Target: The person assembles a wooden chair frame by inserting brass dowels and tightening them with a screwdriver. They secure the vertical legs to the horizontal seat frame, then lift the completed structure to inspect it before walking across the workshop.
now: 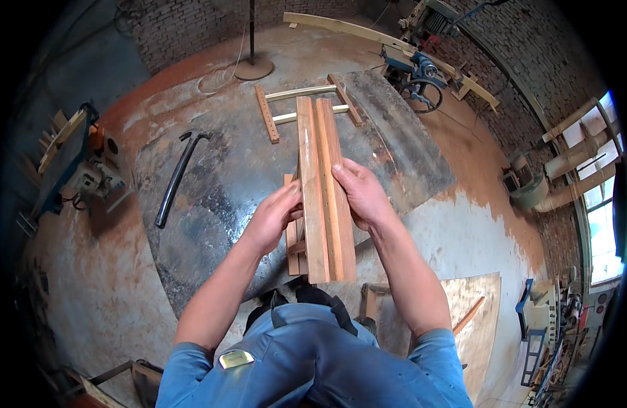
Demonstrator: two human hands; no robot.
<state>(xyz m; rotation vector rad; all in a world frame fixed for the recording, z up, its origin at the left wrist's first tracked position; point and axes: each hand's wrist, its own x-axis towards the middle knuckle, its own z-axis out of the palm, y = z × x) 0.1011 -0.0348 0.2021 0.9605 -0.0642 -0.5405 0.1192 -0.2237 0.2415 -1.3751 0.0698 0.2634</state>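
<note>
Dusty workshop floor (191, 285) is seen below; wooden slats (325, 197) are gripped upright above it, clasped by the left hand (273, 217) and right hand (361, 194) (both fingers wrapped tight), a ladder-like frame (303, 102) lying beyond the slats.

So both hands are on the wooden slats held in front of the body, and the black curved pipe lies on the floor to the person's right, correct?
Not quite. The black curved pipe lies on the floor to the person's left, not the right, as the head view shows. The rest holds: the left hand and right hand both grip the wooden slats held in front of the body.
</note>
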